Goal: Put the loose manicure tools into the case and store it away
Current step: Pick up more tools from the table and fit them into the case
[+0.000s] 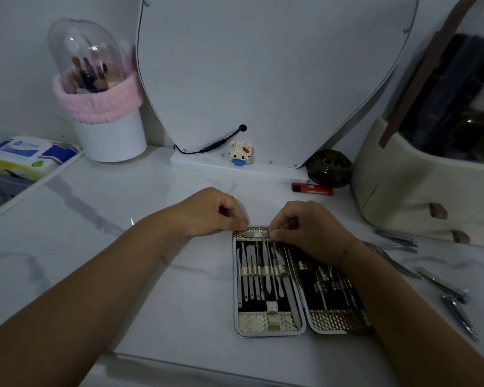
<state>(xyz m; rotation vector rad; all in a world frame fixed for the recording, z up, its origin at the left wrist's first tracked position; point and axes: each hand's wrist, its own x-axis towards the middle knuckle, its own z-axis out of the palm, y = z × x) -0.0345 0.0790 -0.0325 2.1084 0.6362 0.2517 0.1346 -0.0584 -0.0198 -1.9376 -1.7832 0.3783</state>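
The manicure case lies open on the marble table, its left half lined with several thin metal tools under a silver strap. My left hand pinches the top left edge of the case with curled fingers. My right hand pinches a small tool at the case's top edge, and its forearm covers part of the right half. Loose nail clippers and nippers lie on the table to the right of the case.
A cream drawer organiser stands at the right, a red lighter and a dark round jar behind the case. A heart-shaped mirror, a toy figure, a brush holder and wipes fill the back.
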